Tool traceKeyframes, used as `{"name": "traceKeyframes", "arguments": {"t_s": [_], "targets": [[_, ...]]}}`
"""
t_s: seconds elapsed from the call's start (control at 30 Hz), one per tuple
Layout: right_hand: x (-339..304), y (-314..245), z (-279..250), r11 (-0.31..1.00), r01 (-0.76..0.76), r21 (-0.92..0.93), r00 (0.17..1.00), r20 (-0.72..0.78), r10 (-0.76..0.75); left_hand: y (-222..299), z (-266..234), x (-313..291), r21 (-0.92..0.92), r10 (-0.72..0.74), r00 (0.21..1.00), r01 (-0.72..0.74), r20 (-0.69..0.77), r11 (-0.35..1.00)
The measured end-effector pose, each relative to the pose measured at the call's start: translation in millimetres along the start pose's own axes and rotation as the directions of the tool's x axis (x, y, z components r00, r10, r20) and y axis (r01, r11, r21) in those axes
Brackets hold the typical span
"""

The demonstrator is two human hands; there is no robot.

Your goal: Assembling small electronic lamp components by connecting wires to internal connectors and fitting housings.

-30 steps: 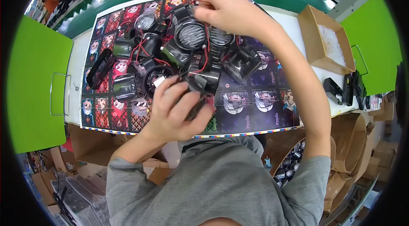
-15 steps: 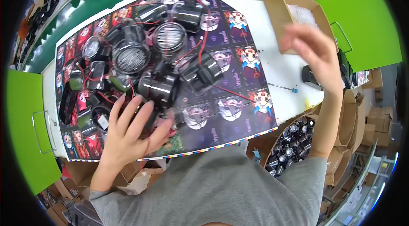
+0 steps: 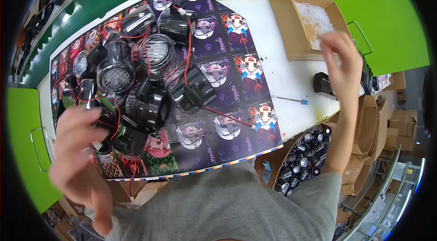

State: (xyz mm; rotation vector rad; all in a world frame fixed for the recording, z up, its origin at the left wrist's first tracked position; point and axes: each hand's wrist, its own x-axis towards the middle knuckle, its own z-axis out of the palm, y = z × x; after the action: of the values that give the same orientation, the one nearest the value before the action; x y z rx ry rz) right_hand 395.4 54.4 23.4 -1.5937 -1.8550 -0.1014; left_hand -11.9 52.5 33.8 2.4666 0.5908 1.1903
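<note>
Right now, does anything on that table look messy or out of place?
Yes, mildly: the black housings lie jumbled at different angles, with red wires straggling among them. One wire trails past the front of the sheet. Nothing looks clearly broken.

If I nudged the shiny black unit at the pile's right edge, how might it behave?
The black unit looks stiff, its casing holding a firm shape. That glossy surface may feel slippery. The thin red wire beside it seems floppy and may drag across the printed sheet.
</note>
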Motion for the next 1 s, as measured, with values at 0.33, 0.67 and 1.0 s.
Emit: {"name": "traceKeyframes", "arguments": {"t_s": [0.33,0.67,1.0], "targets": [[65,96,28,0.883,-0.467,-0.041,0.608,0.71,0.355,-35,64,84,0.321,-0.238,0.881,0.105,0.409,0.941],[58,94,31,0.918,-0.386,0.094,0.851,0.42,0.315,-47,60,105,-0.175,-0.518,0.635,0.712,0.573,0.68],[50,-33,44,0.863,-0.297,0.409,0.936,0.302,0.179,-43,60,86,-0.407,-0.484,0.723,0.683,0.492,0.606]]}}
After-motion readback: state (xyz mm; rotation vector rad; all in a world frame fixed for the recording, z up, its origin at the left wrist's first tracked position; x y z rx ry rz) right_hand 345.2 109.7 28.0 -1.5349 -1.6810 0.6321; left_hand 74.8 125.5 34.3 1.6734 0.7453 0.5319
